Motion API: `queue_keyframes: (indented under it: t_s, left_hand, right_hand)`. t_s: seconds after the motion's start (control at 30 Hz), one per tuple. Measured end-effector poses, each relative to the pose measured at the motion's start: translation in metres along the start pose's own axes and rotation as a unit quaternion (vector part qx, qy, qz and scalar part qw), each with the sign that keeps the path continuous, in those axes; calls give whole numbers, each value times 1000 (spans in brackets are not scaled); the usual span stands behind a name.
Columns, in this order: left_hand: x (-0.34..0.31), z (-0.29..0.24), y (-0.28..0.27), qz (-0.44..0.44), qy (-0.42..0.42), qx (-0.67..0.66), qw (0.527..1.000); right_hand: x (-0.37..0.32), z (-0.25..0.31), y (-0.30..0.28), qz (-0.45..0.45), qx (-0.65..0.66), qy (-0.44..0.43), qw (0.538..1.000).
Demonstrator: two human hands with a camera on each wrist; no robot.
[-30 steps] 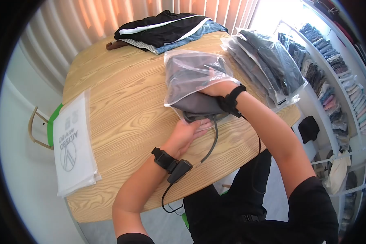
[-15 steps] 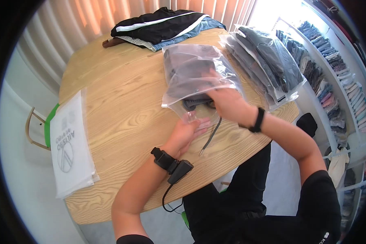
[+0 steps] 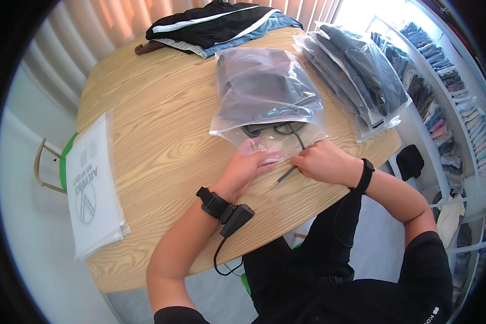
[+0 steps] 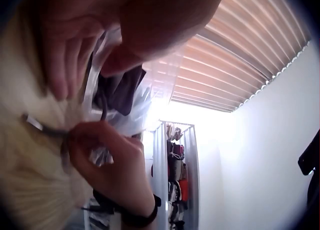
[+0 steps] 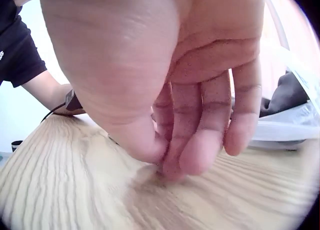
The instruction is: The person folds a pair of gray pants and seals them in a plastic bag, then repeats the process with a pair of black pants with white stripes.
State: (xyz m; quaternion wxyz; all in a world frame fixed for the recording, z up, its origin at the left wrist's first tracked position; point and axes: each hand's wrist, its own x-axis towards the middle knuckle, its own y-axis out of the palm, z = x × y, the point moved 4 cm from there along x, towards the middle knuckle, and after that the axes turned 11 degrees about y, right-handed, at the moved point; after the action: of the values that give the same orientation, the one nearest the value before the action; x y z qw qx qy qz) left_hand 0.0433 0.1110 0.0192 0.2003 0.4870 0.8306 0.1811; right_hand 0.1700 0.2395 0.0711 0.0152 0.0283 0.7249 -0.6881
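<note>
The clear bag (image 3: pixel 267 116) is lying in the middle of the wooden surface (image 3: pixel 162 124), with a dark piece of clothing (image 3: pixel 256 86) folded inside it. The bag's open end is pointing at the person and is sitting close to the near edge of the surface. A dark cord (image 3: pixel 282 177) is coming out of that open end, and its tip is lying on the wood, very near the edge.

The left hand (image 3: pixel 251 164) is resting on the open end of the bag. Its fingers are lying fairly straight and are pressing the plastic down. The right hand (image 3: pixel 321 162) is just beside it, curled up, and its thumb and fingers are pinching the cord. Both arms are reaching in over the near edge, and the two hands are almost touching.

To the left of the bag there is a wide patch of bare wood. Past it, some flat white bags (image 3: pixel 94 189) are lying by the left edge. To the right there is little room, because a stack of bagged clothes (image 3: pixel 356 70) is sitting just beside the clear bag and is sticking out over the right edge. At the far edge a pile of folded clothes (image 3: pixel 216 27) is lying, well apart from the hands.
</note>
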Motion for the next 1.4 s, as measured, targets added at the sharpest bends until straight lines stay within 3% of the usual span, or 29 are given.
queue_keyframes:
  t_s: [0.1,0.13,0.17,0.2,0.27,0.3,0.33,0.47,0.5,0.57,0.7,0.77,0.87,1.13,1.17,1.3,1.4]
  left_hand:
    - [-5,-23,-11,25,-70,94,993]
    - [-8,-40,-20,141,-100,223,959]
    - [-17,-56,-29,253,-130,346,894]
    - [-23,-76,-36,225,-125,363,895]
    - [-26,-99,-55,200,-121,383,894]
    - [-25,-107,-70,125,-124,320,931]
    - [-22,-110,-81,47,-123,254,958]
    - [-17,-108,-80,-33,-70,293,953]
    - [-15,-105,-77,-5,-44,299,953]
    - [-15,-104,-75,23,-19,305,952]
    - [-18,-103,-63,90,-22,315,945]
    - [-20,-101,-46,119,-18,291,949]
    - [-29,-98,-19,143,-10,323,935]
    - [-38,-93,9,117,14,297,948]
    - [-37,-93,9,109,51,299,946]
    - [-36,-90,14,92,93,246,960]
    - [-36,-90,11,80,88,244,963]
  right_hand:
    - [2,2,-9,-4,17,-37,999]
    - [2,1,-18,3,141,27,990]
    - [3,0,-23,9,264,91,960]
    - [6,4,-27,6,267,90,960]
    - [9,-5,-37,-109,408,241,874]
    - [8,-2,-33,-110,410,244,872]
    - [9,3,-33,-151,375,198,893]
    - [9,35,-44,-209,260,84,939]
    - [10,38,-45,-208,260,82,939]
    - [14,45,-38,-99,287,81,949]
    - [24,57,-39,-87,310,114,940]
    - [22,72,-61,-369,179,8,912]
    - [24,70,-63,-424,147,18,894]
    - [14,66,-71,-462,135,-18,876]
    - [12,67,-70,-465,114,-36,877]
    - [14,62,-67,-477,86,-20,875]
    - [8,55,-67,-429,32,30,902]
